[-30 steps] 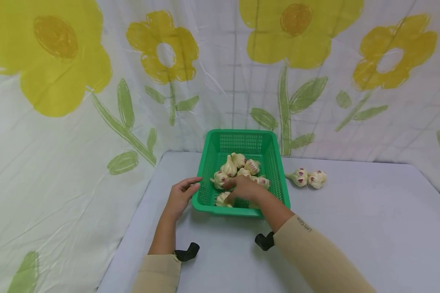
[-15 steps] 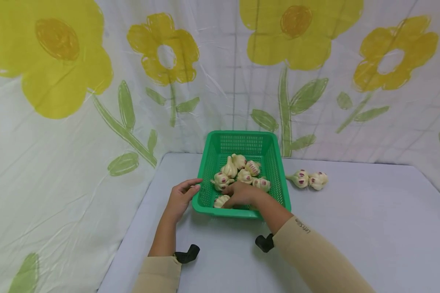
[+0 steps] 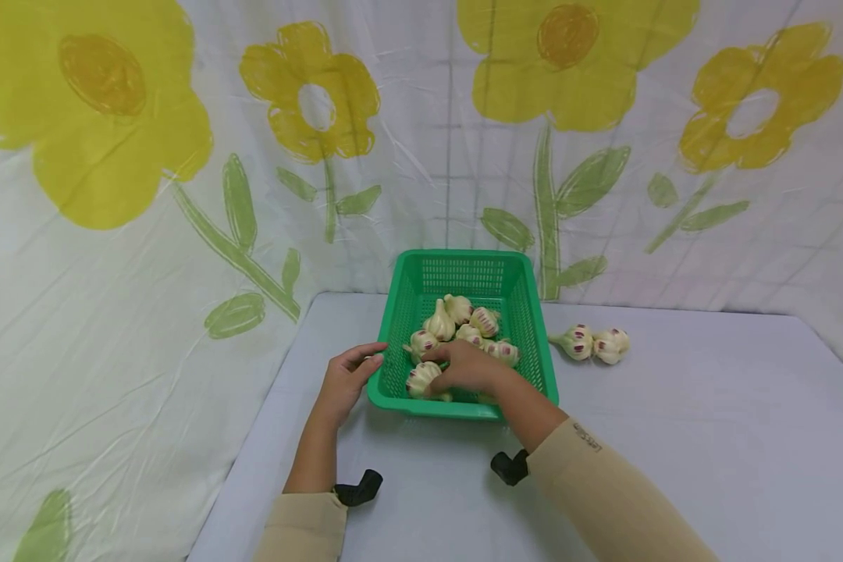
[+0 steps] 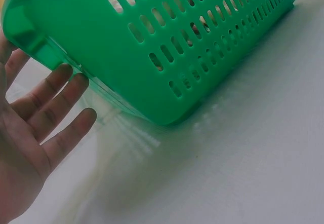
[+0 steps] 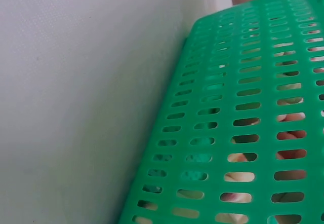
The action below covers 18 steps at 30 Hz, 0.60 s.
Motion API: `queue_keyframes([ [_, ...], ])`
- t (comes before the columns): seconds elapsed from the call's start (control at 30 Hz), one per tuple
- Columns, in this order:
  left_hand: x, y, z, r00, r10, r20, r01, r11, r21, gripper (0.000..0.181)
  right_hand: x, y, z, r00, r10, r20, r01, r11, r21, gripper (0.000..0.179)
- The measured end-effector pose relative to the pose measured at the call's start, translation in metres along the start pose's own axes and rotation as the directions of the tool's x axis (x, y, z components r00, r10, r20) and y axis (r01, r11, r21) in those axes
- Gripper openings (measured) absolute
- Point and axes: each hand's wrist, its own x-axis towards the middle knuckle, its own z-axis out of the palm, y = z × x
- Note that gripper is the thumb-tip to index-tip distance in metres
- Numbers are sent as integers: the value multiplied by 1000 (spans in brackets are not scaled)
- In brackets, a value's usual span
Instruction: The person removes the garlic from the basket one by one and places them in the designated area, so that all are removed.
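Note:
A green plastic basket [image 3: 457, 408] holds several whitish garlic bulbs with purple-red marks. My right hand [image 3: 472, 367] reaches down into it, thumb and fingers around the garlic bulb [image 3: 421, 378] in the front left corner. Only this basket's slotted outer side [image 5: 248, 107] fills most of the right wrist view, with bits of bulbs and fingers behind the slots. At the left rim rests my left hand [image 3: 344, 381]. Its fingers [image 4: 55, 100] are spread and fairly straight against the basket's outside in the left wrist view.
Two more garlic bulbs [image 3: 592, 343] lie side by side on the white table [image 3: 695, 421], right of the basket. Close behind the basket hangs a white curtain [image 3: 407, 172] with large yellow flowers. Black wrist mounts [image 3: 360, 487] stick out beside both sleeves.
The front-left bulb has turned under my right hand, its stem now pointing toward the basket's front. My right fingers shifted slightly. My left hand has stayed at the rim.

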Motion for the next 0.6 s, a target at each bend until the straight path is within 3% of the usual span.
queue_keyframes([
  [0.23, 1, -4, -1, 1000, 0, -8, 0, 1000, 3, 33, -2, 0, -1, 997, -63, -41, 67, 993, 98, 64],
  [0.43, -2, 3, 1, 1000, -6, -13, 6, 1000, 15, 34, -2, 1, -2, 990, -91, -112, 114, 970, 217, 61],
  [0.6, 7, -12, -2, 1000, -7, -15, 7, 1000, 13, 34, -7, 0, -6, 973, -107, -203, 164, 943, 290, 57],
])
